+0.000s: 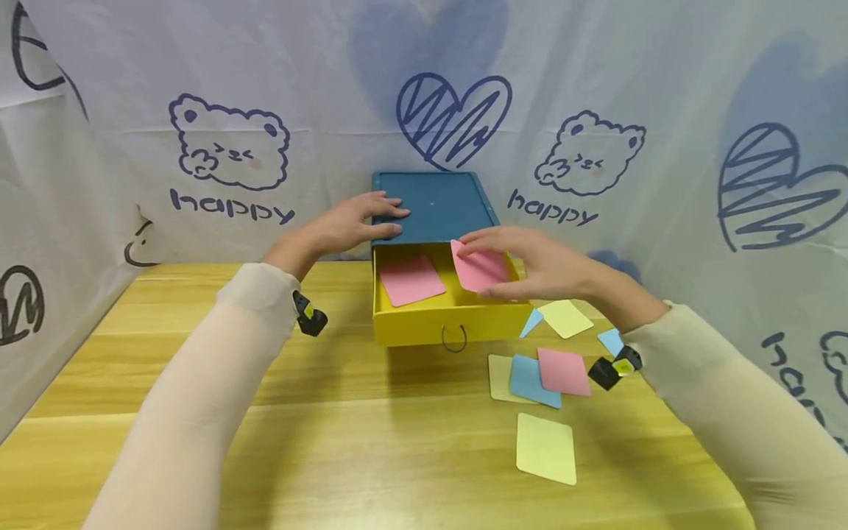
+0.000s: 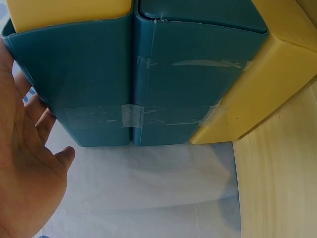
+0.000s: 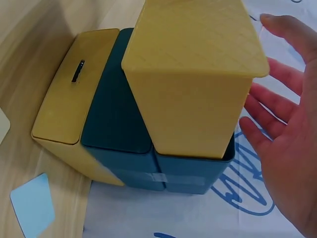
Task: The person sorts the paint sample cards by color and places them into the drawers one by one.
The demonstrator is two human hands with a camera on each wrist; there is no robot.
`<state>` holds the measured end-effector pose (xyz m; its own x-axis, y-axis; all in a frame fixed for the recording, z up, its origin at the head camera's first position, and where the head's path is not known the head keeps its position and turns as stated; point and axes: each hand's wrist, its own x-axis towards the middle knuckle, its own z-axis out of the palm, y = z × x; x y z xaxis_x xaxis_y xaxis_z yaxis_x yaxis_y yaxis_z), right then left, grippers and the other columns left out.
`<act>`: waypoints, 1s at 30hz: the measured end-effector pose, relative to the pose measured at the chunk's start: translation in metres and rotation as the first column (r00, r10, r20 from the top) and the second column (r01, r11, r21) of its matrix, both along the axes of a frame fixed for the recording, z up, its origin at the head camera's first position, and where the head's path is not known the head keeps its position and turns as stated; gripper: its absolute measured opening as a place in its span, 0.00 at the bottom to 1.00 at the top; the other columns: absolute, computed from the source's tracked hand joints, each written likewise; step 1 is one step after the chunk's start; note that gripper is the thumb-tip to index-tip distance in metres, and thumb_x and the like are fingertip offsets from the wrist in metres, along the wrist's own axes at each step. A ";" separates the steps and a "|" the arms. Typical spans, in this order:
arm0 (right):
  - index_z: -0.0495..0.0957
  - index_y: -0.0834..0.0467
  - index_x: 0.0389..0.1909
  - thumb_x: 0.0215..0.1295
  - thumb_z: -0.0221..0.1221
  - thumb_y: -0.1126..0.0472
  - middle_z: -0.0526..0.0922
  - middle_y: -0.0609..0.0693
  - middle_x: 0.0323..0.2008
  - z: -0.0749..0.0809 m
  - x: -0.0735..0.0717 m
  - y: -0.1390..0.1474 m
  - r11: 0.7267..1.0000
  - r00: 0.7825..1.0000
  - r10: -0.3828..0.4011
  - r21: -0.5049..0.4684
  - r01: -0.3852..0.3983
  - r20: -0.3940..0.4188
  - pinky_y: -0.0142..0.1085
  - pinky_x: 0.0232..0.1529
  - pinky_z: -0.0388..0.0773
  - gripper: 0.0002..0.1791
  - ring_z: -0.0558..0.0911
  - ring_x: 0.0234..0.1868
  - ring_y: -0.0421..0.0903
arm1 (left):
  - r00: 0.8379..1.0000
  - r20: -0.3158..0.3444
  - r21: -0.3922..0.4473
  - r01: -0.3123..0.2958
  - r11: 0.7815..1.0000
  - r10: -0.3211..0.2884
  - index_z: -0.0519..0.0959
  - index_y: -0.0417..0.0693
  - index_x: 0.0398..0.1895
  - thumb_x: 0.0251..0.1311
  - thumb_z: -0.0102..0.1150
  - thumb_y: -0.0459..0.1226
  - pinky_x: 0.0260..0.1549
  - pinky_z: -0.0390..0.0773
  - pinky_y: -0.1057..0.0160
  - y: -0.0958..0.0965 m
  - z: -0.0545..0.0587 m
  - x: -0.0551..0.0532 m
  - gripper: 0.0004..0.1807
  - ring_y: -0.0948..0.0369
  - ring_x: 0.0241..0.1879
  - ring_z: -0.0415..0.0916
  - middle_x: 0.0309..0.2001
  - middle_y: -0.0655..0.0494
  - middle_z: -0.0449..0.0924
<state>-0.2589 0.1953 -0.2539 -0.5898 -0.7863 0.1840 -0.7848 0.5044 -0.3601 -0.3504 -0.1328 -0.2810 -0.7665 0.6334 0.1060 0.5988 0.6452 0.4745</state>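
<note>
A blue-green drawer box (image 1: 437,206) stands at the back of the table with its yellow top drawer (image 1: 411,327) pulled out. My left hand (image 1: 354,221) rests on the left edge of the box top, fingers extended. Over the right part of the open drawer, my right hand (image 1: 530,261) holds a pink card (image 1: 480,271) between thumb and fingers. A second pink card (image 1: 412,281) lies in the drawer's left half. In the left wrist view, the left hand (image 2: 29,158) lies along the blue-green casing (image 2: 74,79), whose sections are joined with clear tape.
On the wooden table (image 1: 318,456), right of the drawer, lie several loose cards, among them a pink card (image 1: 566,372), a blue card (image 1: 533,380) and a yellow card (image 1: 546,449). A printed white cloth (image 1: 331,110) hangs close behind the box.
</note>
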 end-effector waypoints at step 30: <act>0.77 0.57 0.59 0.57 0.69 0.67 0.79 0.49 0.58 -0.029 0.022 0.057 0.965 0.977 -0.149 -0.237 0.110 -0.154 0.39 0.59 0.72 0.27 0.76 0.58 0.50 | 1.000 0.001 0.010 0.026 1.000 -0.026 0.67 0.51 0.72 0.72 0.50 0.51 0.72 0.39 0.47 -0.002 0.001 0.000 0.29 0.55 0.76 0.37 0.76 0.55 0.53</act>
<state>-0.2369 0.2525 -0.2832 -0.6286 -0.6319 0.4534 -0.7774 0.5264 -0.3443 -0.3503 -0.1349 -0.2804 -0.7498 0.6522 0.1115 0.6148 0.6244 0.4817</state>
